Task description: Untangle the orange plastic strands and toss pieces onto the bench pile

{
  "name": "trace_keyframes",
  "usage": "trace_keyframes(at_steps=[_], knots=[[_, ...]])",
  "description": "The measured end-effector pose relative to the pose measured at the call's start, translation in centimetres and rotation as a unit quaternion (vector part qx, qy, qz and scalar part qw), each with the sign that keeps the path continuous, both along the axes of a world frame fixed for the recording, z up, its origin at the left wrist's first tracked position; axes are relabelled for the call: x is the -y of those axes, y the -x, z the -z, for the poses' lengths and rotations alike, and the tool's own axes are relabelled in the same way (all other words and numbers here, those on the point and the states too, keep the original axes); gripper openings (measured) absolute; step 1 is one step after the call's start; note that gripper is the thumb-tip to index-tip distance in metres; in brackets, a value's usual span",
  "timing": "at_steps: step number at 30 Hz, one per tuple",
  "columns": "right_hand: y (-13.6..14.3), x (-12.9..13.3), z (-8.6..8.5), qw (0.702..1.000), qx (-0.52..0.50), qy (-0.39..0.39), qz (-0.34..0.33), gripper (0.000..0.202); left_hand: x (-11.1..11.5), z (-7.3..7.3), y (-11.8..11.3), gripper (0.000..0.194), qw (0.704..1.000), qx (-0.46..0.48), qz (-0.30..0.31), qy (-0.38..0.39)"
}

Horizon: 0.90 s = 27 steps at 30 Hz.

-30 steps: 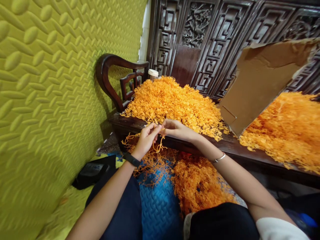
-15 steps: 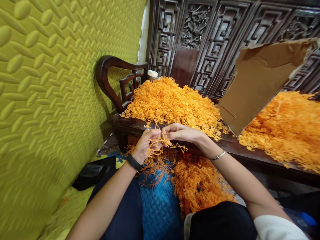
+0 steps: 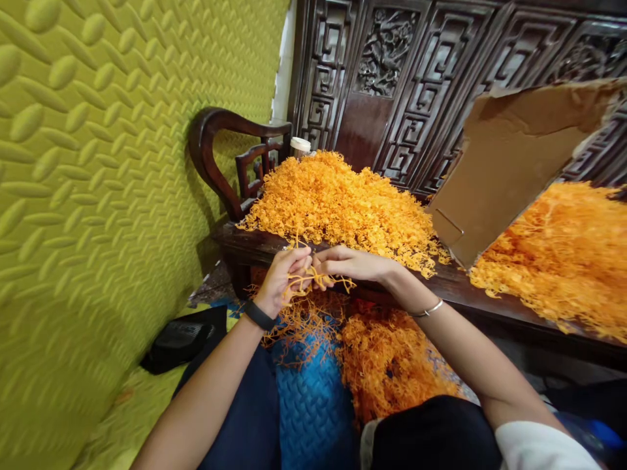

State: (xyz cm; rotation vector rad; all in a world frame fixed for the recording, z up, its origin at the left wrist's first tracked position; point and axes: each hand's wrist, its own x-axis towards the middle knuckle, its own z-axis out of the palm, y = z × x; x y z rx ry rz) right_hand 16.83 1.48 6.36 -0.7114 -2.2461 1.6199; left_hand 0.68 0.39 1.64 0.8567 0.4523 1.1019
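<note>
Thin orange strands (image 3: 300, 282) hang in a loose tangle between my two hands, in front of the bench edge. My left hand (image 3: 281, 281), with a black band at the wrist, is closed on the strands, and one end sticks up above its thumb. My right hand (image 3: 343, 264), with a silver bangle on its wrist, pinches the same strands from the right; the hands nearly touch. Some fingertips are hidden behind the strands. Behind them a big pile of curly orange pieces (image 3: 337, 199) lies on the dark wooden bench (image 3: 264, 247).
A brown cardboard piece (image 3: 514, 156) leans between that pile and another orange pile (image 3: 573, 248) at right. More orange strands (image 3: 392, 359) lie below, beside a blue mat (image 3: 313, 405). A white-lidded jar (image 3: 300, 145) stands by the armrest (image 3: 210, 137). Yellow padding (image 3: 98, 163) covers the left side.
Both hands have shifted slightly left with the strands. The strand end above my left hand has moved left, and the right-hand ends reach less far out.
</note>
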Motion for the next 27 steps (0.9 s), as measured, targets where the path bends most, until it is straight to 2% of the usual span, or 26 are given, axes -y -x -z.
trace_keyframes(at_steps=[3, 6, 10, 13, 16, 19, 22, 25, 27], knots=[[-0.1, 0.0, -0.2, 0.999, 0.034, -0.007, -0.036, 0.025, -0.1, -0.2, 0.2, 0.045, 1.000, -0.003, 0.004, -0.011], [0.1, 0.1, 0.7, 0.997, -0.059, 0.043, -0.016, 0.019, -0.1, -0.3, 0.3, 0.048, 1.000, 0.010, 0.020, -0.008], [0.8, 0.2, 2.4, 0.972, -0.193, 0.130, 0.019, 0.015, 0.1, -0.4, 0.3, 0.047, 0.997, 0.058, 0.039, 0.014], [1.1, 0.4, 3.0, 0.955, -0.240, 0.171, 0.034, 0.012, 0.1, -0.4, 0.4, 0.047, 0.995, 0.078, 0.051, 0.044], [1.3, 0.8, 2.8, 0.947, -0.259, 0.183, 0.052, 0.016, 0.0, -0.4, 0.4, 0.048, 0.991, 0.114, 0.023, 0.070], [1.5, 1.0, 2.0, 0.944, -0.282, 0.155, 0.076, 0.026, -0.5, -0.4, 0.5, 0.047, 0.980, 0.188, -0.019, 0.065], [1.3, 0.6, 1.0, 0.948, -0.280, 0.096, 0.116, 0.026, -1.0, -0.3, 0.2, 0.049, 0.976, 0.212, 0.004, 0.039], [-0.3, -0.8, 0.1, 0.949, -0.238, 0.014, 0.207, 0.023, -1.6, -0.2, -0.2, 0.050, 0.982, 0.187, 0.028, 0.023], [-2.2, -2.2, -0.4, 0.935, -0.185, -0.078, 0.291, 0.022, -1.9, 0.0, -0.4, 0.050, 0.983, 0.179, 0.022, 0.031]])
